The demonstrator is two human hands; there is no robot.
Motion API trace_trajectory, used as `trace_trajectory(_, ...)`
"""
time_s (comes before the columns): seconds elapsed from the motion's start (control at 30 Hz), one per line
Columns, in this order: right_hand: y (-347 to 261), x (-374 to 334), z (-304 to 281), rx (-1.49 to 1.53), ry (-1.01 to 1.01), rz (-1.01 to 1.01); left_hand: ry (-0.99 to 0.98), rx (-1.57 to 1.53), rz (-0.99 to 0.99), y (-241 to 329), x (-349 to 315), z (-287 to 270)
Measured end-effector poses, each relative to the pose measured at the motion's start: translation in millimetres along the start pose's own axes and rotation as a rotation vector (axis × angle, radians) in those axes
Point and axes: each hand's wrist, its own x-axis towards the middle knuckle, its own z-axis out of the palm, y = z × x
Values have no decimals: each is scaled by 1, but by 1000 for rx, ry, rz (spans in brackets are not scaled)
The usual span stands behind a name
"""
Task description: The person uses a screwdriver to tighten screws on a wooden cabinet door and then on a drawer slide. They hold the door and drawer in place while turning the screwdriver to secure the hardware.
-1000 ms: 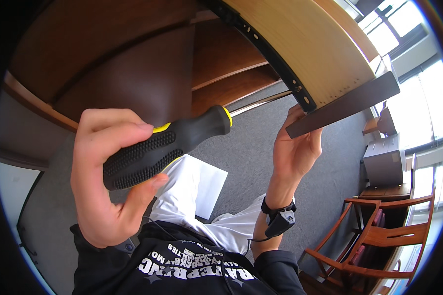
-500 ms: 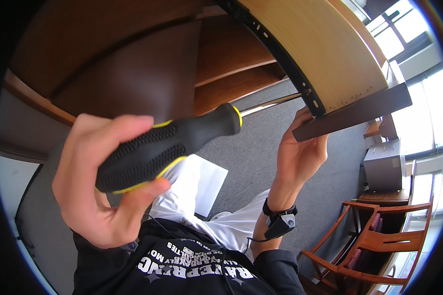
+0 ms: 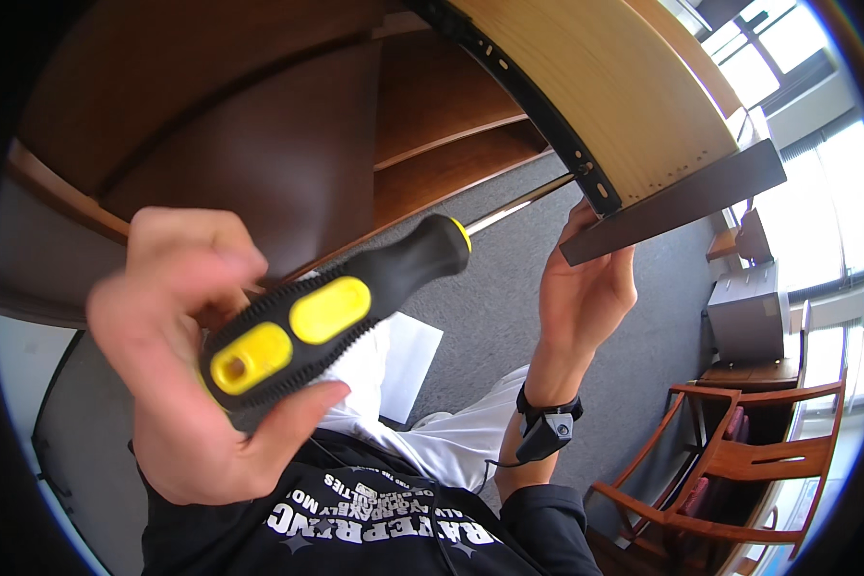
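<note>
1. Loosely curling L hand (image 3: pixel 182 374) round handle of screwdriver (image 3: pixel 408 266), w/ thumb along lower side & other fingers over upper side; blurring at fingertips, so not showing exact contact.
2. Lying up & to R of L fingers, w/ butt end toward palm & yellow inserts (image 3: pixel 329 310) facing cam: screwdriver.
3. Slanting along long axis from lower L to upper R; pointing shaft (image 3: pixel 523 202) away from L hand, resting tip at black rail (image 3: pixel 541 110) nr its lower end. Not showing whether seating in a screw.
4. Placing R hand (image 3: pixel 586 298) just below tip, so sitting nearer tip, vs. L hand at handle. Tucking R fingers partly behind brown board (image 3: pixel 677 206); can't be telling how tightly gripping.
5. Wearing blk device (image 3: pixel 547 432) on R wrist.
6. Running along edge of pale wood panel (image 3: pixel 624 96): rail, w/ brown board crossing at lower end.
7. Farther out, lying over gray carpet (image 3: pixel 480 355): white sheet (image 3: pixel 413 370). Standing at R: wooden chair (image 3: pixel 773 463), gray cabinet (image 3: pixel 747 312) beyond.
</note>
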Motion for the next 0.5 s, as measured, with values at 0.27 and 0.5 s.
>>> trace_trajectory(0.27,-1,3,1,35,6,19,76,344,66,19,-4,3)
trace_trajectory(0.5,0,-1,8,-39,62,-6,2,191,-325,29,3,-1)
